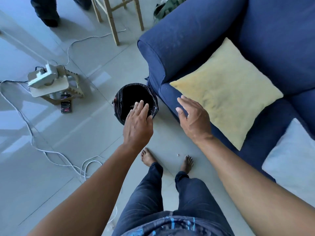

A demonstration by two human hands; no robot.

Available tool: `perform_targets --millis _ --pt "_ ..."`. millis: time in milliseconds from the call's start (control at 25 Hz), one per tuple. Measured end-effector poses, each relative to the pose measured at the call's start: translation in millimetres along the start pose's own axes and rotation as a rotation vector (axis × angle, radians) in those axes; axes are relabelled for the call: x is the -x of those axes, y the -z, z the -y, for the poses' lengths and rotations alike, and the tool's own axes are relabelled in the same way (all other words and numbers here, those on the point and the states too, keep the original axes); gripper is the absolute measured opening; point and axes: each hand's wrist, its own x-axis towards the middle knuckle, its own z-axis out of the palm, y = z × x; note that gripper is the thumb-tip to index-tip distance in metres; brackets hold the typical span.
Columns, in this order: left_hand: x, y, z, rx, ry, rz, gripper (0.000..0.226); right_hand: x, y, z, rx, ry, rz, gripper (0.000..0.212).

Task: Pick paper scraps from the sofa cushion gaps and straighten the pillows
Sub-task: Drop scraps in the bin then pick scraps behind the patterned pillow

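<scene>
There are one blue sofa (pixel 196 36), two pillows, a yellow one (pixel 226 92) and a pale one (pixel 293 159), one black-lined bin (pixel 119 103), one small stool (pixel 56 86), two hands, left (pixel 138 123) and right (pixel 194 120), and one tiny scrap (pixel 178 155) on the floor.

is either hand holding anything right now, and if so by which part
Nothing is held. The left hand hovers open over the black-lined bin, and the right hand is open beside the yellow pillow.
</scene>
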Motion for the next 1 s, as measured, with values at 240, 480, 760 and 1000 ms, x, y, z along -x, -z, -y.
perform_targets --millis 240,480,760,1000 --pt "28 -37 -83 -0.061 -0.239 0.14 0.05 85 65 -79 -0.002 -0.219 -0.128 0.036" --pt "78 -89 -179 -0.155 -0.49 0.242 0.051 192 107 -155 -0.084 -0.387 -0.31 0.035" --pt "174 -149 -300 -0.178 -0.727 0.288 0.05 338 165 -227 -0.126 -0.586 -0.492 0.037" --pt "245 -193 -390 -0.168 -0.94 0.319 0.05 427 210 -276 -0.131 -0.7 -0.673 0.039"
